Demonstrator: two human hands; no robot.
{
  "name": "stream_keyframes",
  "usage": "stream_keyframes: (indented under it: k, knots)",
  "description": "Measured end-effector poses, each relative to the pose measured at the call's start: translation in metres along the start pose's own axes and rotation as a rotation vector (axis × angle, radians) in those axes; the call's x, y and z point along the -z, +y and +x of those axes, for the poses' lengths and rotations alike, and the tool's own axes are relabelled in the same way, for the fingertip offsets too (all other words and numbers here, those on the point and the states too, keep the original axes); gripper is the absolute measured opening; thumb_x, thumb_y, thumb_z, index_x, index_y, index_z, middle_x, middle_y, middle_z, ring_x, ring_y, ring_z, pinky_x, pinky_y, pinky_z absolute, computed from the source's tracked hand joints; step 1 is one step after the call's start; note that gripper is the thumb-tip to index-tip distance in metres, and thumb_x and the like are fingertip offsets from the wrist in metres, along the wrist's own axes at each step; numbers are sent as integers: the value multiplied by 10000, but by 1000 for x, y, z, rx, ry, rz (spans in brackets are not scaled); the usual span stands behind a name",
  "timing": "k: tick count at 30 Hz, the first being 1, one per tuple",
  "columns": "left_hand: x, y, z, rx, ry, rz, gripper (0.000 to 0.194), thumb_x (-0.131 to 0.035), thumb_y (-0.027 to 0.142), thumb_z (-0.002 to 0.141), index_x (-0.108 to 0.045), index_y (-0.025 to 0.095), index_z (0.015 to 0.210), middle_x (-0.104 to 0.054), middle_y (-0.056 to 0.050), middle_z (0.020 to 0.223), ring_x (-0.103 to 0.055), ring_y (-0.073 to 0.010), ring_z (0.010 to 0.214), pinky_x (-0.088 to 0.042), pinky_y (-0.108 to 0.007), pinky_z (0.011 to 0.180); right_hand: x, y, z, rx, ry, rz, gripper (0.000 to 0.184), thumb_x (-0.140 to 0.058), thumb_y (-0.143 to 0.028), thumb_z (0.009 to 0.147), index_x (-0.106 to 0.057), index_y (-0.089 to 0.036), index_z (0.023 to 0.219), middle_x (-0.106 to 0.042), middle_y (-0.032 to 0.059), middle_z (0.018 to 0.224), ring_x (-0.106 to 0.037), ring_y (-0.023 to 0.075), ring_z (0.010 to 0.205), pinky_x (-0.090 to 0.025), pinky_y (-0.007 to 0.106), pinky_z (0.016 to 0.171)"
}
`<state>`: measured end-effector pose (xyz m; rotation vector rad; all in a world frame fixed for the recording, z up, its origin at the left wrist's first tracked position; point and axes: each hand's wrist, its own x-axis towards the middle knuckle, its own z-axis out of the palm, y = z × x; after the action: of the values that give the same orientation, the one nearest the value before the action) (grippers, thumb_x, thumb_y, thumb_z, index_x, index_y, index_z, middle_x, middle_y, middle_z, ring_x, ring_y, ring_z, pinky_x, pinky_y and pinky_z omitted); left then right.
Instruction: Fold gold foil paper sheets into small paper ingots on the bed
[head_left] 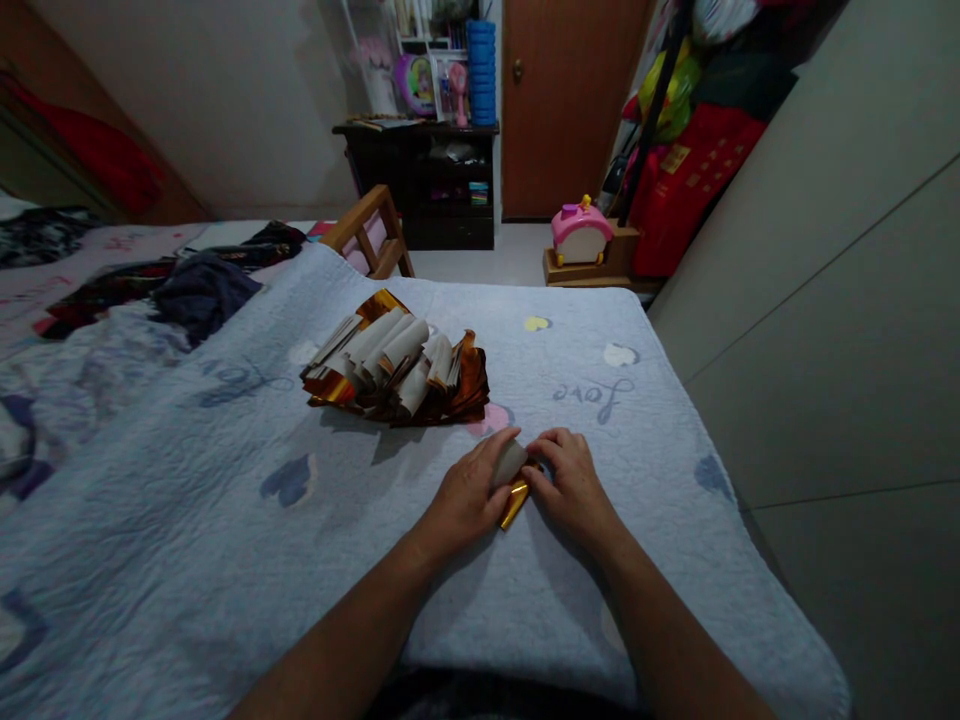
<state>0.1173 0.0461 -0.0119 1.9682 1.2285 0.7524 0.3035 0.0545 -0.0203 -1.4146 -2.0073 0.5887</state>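
Left hand (466, 492): fingers curled round folded foil (515, 501). Right hand (568, 482): fingers pinching its edge. Foil pile (397, 365) on quilt (337, 580), beyond left hand.

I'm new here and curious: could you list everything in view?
Quilted cover: one, light blue, foreground
Foil paper piece: one, gold and grey, lower centre
Folded foil papers: many, gold and grey, on the cover
Clothes: several, mostly dark, left
Wooden chair: one, brown, beyond the cover
Cabinet: one, near-black, back wall
Shelf items: uncountable, mixed colours, above the cabinet
Ridged cylinder: one, blue, on the cabinet
Door: one, brown, back
Arched toy: one, pink, right of the cabinet
Box: one, red, right of the toy
Panels: several, pale grey, far right
Left hand, right hand: two, bare, holding the piece
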Motion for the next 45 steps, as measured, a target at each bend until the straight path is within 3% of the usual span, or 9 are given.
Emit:
stream_keyframes:
  k: [6, 18, 27, 31, 35, 38, 41, 45]
  knots:
    - [2, 4, 0, 27, -9, -49, 761, -562, 99, 800, -349, 222, 1519, -637, -89, 1203, -623, -215, 1034, -502, -377, 949, 3, 1, 1, -21, -1, 44, 103, -647, -165, 855, -649, -226, 939, -624, 60, 1006, -536, 250, 984, -448, 418, 894]
    - [2, 5, -1, 17, -20, -78, 748, -553, 87, 801, -365, 217, 1513, -649, -75, 1147, -631, -197, 1002, -505, -360, 938, 4, 2, -1, 24, -84, -43, 163, -680, -152, 829, -661, -213, 979, -615, 77, 1067, -512, 264, 1019, -444, 431, 909]
    - [2, 4, -2, 31, -52, -77, 738, -586, 102, 772, -423, 237, 1478, -654, -55, 1100, -630, -207, 995, -495, -397, 967, 6, 5, -1, 63, -105, -79, 130, -721, -138, 768, -625, -213, 812, -614, 61, 1058, -516, 250, 1002, -444, 415, 890]
    - [2, 3, 0, 71, 57, -213, 803, -689, 150, 755, -383, 250, 1490, -620, -68, 1163, -625, -219, 1058, -487, -394, 978, 13, 4, 1, -5, -106, 67, 97, -685, -148, 787, -632, -215, 834, -630, 50, 1000, -540, 238, 982, -456, 390, 871]
    - [5, 4, 3, 262, 145, -552, 981, -784, 230, 715, -234, 247, 1527, -628, -77, 1157, -658, -214, 1024, -523, -357, 898, 17, 2, 3, -193, -125, 370, 51, -617, -225, 836, -630, -192, 872, -648, 29, 854, -593, 201, 811, -480, 335, 740]
    - [8, 7, 6, 372, 130, -740, 862, -801, 229, 699, -367, 204, 1443, -684, -78, 1075, -682, -207, 961, -538, -309, 818, 14, -2, 3, -269, -153, 588, 146, -611, -286, 844, -641, -181, 942, -685, 32, 852, -628, 189, 778, -501, 314, 704]
    - [10, 9, 8, 387, 104, -813, 547, -824, 237, 684, -618, 147, 1182, -719, -72, 966, -685, -190, 851, -528, -261, 722, 11, -6, 3, -290, -121, 661, 179, -641, -301, 813, -639, -180, 945, -691, 38, 861, -642, 192, 789, -521, 322, 717]
    - [11, 9, 9, 419, 146, -838, 350, -827, 249, 684, -720, 123, 993, -695, -39, 782, -605, -120, 623, -431, -190, 515, 9, -10, 3, -275, -136, 771, 227, -662, -321, 810, -640, -193, 997, -697, 41, 929, -654, 197, 844, -532, 336, 765]
